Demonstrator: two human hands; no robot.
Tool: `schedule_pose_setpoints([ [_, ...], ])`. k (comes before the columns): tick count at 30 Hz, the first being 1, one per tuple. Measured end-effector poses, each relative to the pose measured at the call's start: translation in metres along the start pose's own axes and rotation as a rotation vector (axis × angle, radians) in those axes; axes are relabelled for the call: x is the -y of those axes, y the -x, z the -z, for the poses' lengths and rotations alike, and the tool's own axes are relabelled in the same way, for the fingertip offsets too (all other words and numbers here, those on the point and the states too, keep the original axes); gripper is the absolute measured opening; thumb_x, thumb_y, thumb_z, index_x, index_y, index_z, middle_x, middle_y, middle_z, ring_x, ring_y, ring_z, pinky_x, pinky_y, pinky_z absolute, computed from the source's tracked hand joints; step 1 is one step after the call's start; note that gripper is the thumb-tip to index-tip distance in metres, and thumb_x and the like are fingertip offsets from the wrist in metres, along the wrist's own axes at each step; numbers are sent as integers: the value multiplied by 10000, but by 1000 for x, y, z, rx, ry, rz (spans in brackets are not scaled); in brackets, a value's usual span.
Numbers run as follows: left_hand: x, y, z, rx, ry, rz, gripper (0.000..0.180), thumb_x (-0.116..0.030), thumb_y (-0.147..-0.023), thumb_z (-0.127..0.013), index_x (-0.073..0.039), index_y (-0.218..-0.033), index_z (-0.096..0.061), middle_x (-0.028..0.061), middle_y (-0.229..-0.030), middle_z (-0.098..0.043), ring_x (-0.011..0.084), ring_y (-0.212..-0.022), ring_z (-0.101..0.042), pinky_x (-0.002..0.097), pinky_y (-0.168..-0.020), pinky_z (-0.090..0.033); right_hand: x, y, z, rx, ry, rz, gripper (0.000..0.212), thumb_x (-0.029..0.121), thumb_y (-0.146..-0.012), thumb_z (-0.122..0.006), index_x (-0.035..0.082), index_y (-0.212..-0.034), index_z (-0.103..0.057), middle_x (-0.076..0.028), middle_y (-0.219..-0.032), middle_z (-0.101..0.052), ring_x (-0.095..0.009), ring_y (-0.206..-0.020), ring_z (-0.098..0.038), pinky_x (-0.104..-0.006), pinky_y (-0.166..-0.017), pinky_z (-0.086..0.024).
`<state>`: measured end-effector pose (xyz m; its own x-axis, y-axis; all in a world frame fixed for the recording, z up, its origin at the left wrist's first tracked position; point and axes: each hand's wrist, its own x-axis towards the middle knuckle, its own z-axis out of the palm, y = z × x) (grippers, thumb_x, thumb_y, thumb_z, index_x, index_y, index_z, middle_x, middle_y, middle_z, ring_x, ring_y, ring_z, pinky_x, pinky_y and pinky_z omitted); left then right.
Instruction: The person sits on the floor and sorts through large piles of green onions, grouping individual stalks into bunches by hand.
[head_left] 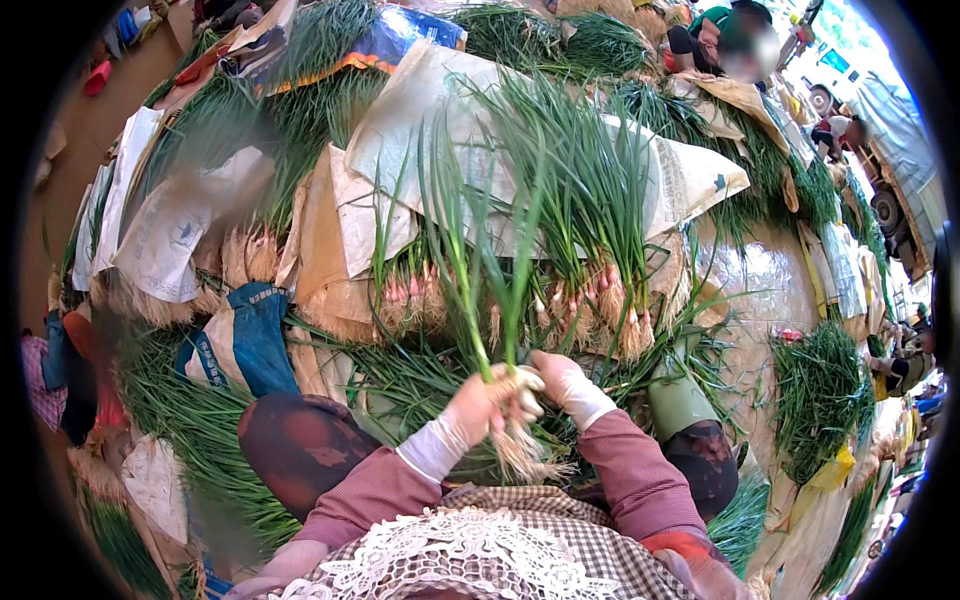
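Observation:
In front of my body, my left hand is wrapped round the lower ends of a few scallions. Their long green leaves stand up and away from me, and their pale roots hang below the fingers. My right hand meets the left one, its fingers closed at the base of the same stalks. Both hands look covered by thin light gloves. Just beyond them lies a bunch of scallions, roots toward me, on a white woven sack. A smaller bunch rests to its left.
Loose scallions cover the ground around my legs. A blue and white sack lies by my left knee. At the right is another scallion heap. Other people sit farther off, and a truck stands far right.

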<state>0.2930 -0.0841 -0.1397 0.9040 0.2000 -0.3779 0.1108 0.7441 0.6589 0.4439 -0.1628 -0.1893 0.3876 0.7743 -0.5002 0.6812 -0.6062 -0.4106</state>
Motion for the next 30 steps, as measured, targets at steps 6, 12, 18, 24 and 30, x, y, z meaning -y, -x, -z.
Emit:
schedule_pose_setpoints([
  [6, 17, -16, 29, -137, 253, 204, 295, -229, -823, -479, 1, -999, -532, -17, -416, -399, 111, -439, -474, 226, -394, -375, -2, -39, 45, -937, 296, -210, 351, 349, -686, -593, 63, -866, -500, -144, -749, -537, -279, -720, -547, -358, -665, -440],
  [12, -22, 1, 7, 50, 58, -122, 299, -164, -838, -432, 50, -1040, -487, -6, -398, -394, 132, -434, -488, 209, -396, -386, -30, -27, 103, -791, -544, -144, 76, 162, -772, -525, 87, -764, -513, -40, -628, -522, -113, -544, -499, -245, -510, -432],
  [18, -18, -11, 15, 26, 295, 35, 329, -193, -854, -397, 72, -1030, -483, -2, -409, -372, 142, -438, -449, 225, -470, -384, -22, -4, 74, -669, -532, 95, 238, 296, -832, -469, 69, -784, -521, -3, -562, -492, -55, -504, -468, -175, -453, -371],
  [24, -3, -18, 19, -174, 97, -23, 316, -285, -836, -458, -45, -1029, -528, 26, -675, -545, 71, -459, -461, 185, -395, -375, 41, 42, 1, -212, -1117, 110, 229, 228, -849, -454, 28, -908, -549, -3, -674, -533, -73, -575, -489, -190, -537, -407],
  [30, 4, -23, 31, -234, 114, -142, 239, -225, -827, -482, -13, -913, -550, 78, -739, -587, 90, -533, -502, 185, -464, -430, 40, 44, -3, -345, -1048, 77, 219, 189, -855, -443, -3, -802, -536, 13, -682, -527, -110, -629, -486, -228, -590, -407],
])
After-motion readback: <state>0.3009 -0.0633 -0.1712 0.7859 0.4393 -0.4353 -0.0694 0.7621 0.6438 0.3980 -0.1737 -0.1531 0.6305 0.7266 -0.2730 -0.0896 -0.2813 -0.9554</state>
